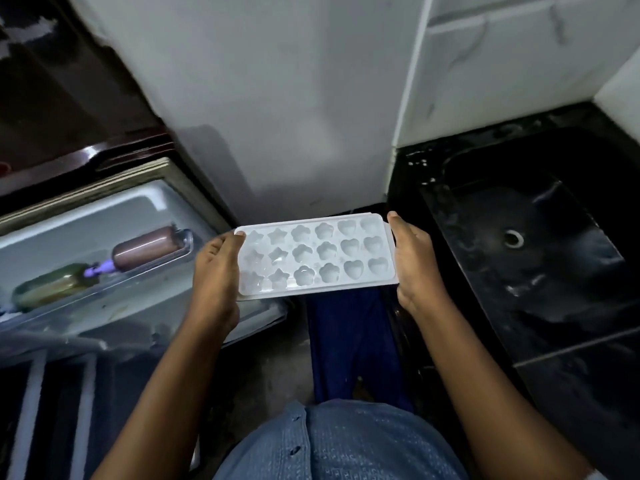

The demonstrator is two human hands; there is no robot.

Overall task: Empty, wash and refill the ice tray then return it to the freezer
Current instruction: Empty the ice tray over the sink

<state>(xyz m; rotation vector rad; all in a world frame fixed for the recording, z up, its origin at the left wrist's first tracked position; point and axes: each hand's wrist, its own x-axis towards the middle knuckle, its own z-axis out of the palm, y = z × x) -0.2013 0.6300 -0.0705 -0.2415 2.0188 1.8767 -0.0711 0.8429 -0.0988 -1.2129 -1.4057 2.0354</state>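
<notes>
While the white ice tray (317, 259) is kept level, its left end is gripped by the left hand (216, 271) and its right end by the right hand (414, 261), between open fridge door (104, 216) and black sink (526, 244).

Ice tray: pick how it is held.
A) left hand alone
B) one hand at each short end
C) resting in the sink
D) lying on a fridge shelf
B: the left hand grips one end of the ice tray, the right hand the other.
</notes>
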